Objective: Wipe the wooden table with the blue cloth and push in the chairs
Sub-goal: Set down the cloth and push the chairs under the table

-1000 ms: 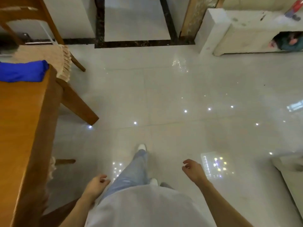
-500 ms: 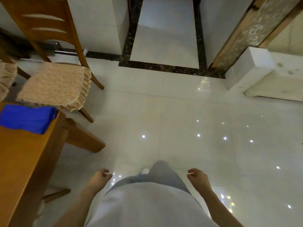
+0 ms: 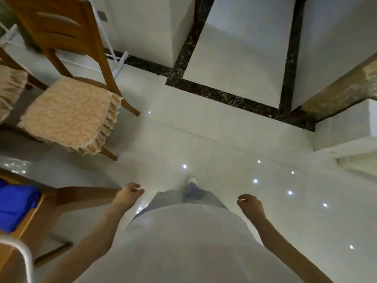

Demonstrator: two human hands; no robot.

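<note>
Your left grip, a bare hand, hangs at your side with the fingers loosely curled, and it has hold of nothing. Your right grip hangs the same way on the other side of your body, fingers loosely bent and nothing in it. Both are over the floor, apart from every object.

The blue cloth lies bunched on the corner of the wooden counter, at the lower left edge of the view. It sits well to the left of your left grip and does not touch it. Only this corner of the counter shows, with a wooden leg running out beneath it toward your left grip.

A wooden chair stands beyond the counter corner, its slatted back upright and a frilled beige cushion on its seat. Glossy floor shows between the seat and the counter. A second frilled cushion shows at the left edge, just beside the first chair.

You are standing on pale shiny tiles dotted with light reflections, one white shoe forward. A dark marble border crosses the floor ahead of you, and a white block sits to the right.
</note>
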